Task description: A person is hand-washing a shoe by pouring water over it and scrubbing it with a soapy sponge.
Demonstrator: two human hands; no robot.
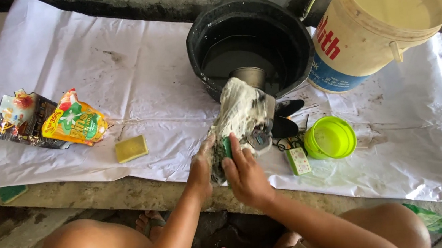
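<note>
Near the front edge of the white sheet (pixel 144 83), you are gripping a soapy, dirt-streaked shoe (pixel 241 110) that is standing tilted, its toe end leaning toward the black basin (pixel 197 38). Your left hand (pixel 201 170) is wrapping around the shoe's lower left side, fingers closed against it. Your right hand (pixel 244 174) is pinching a green scrubber (pixel 227 146) against the shoe's lower end. A lime-green lid (pixel 331 137) is lying just right of the shoe, with a small green-and-white soap box (pixel 298 160) near it. A yellow sponge (pixel 131 148) is sitting well left, beside two detergent sachets (pixel 74 121). A cream bucket (pixel 381 17) is leaning at the far right corner.
</note>
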